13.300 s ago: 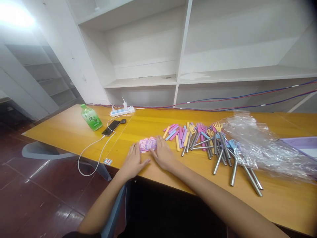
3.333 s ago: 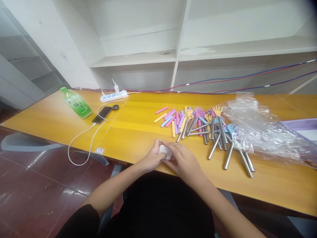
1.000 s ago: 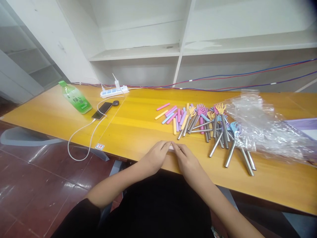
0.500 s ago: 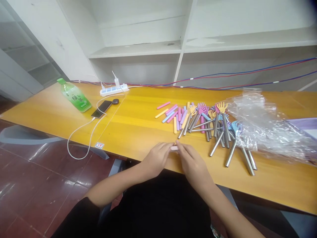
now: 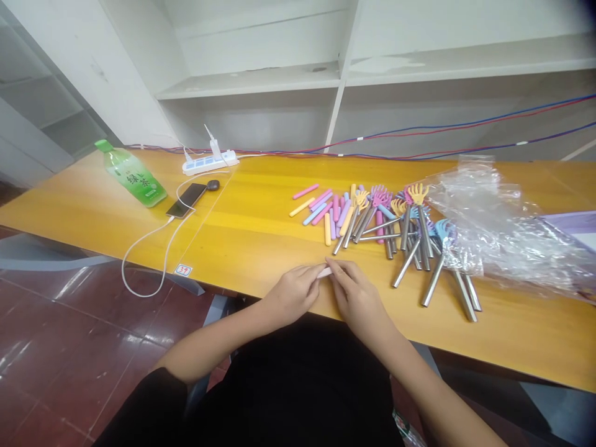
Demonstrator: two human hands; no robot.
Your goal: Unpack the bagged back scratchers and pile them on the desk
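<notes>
My left hand (image 5: pixel 294 293) and my right hand (image 5: pixel 356 288) meet above the table's front edge. Both are closed on a small pale, whitish piece (image 5: pixel 325 272) pinched between the fingertips; most of it is hidden, so its kind cannot be made out. Beyond the hands lies a pile of pink, yellow, blue and purple plastic handle tubes (image 5: pixel 320 213). Overlapping it on the right are several back scratchers with metal rods (image 5: pixel 433 280) and coloured claw heads, such as a yellow claw (image 5: pixel 418 194) and a light-blue claw (image 5: pixel 446 230).
Clear plastic bags (image 5: pixel 516 242) are heaped at the right. At the left stand a green tea bottle (image 5: pixel 135 179), a phone (image 5: pixel 187 200) on a white cable and a power strip (image 5: pixel 209 162). White shelving (image 5: pixel 251 85) rises behind the wooden table (image 5: pixel 242 248).
The pale piece has turned from nearly level to tilted between my fingertips, its right end higher. My right fingers have shifted slightly, and the whole view has moved a little.
</notes>
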